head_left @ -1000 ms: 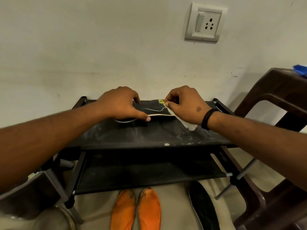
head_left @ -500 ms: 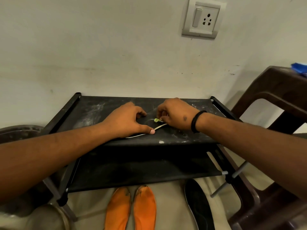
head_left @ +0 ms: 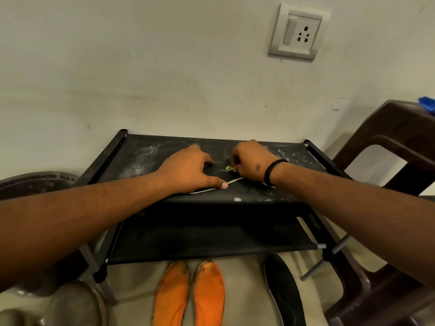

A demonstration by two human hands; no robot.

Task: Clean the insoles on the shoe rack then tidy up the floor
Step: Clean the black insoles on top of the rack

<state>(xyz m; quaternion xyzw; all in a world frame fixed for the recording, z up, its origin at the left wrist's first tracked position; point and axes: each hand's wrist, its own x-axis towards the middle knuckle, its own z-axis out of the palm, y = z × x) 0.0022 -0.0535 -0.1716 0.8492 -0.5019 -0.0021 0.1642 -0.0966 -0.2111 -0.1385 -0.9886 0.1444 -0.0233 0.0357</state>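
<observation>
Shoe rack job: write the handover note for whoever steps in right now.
Left hand: pressing down the black insole on the shoe rack top shelf, thumb on its white edge.
Right hand: fingers curled, pinching something small and yellow-green at the insole; what it is cannot be told.
Floor: two orange insoles and another black insole lie in front of the rack.
Done: nothing plainly finished; the shelf is dusty.
Left: finish this insole, clean the others, tidy the floor.
</observation>
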